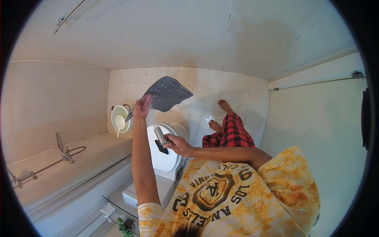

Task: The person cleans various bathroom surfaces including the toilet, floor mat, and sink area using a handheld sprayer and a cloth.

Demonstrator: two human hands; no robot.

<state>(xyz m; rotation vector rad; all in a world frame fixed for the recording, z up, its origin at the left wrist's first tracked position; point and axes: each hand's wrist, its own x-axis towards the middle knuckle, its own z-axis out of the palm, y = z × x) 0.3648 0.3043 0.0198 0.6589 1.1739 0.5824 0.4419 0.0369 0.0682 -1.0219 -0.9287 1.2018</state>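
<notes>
My left hand grips a grey perforated rubber-like bath mat by its near left edge. The mat hangs bent above the tiled floor, its small holes showing. In my right hand is a silver handheld sprayer, its head turned towards the mat and my left hand. A pale spray of water shows between them. Below the sprayer is the closed white lid of a toilet, with a dark rectangular patch or object on it, partly hidden by the sprayer and my right hand.
A white bucket with a white dipper stands left of the toilet. Wet, shiny floor tiles lie around my bare feet. A tiled ledge with a metal faucet runs along the left. A glass shelf holds a toilet paper roll.
</notes>
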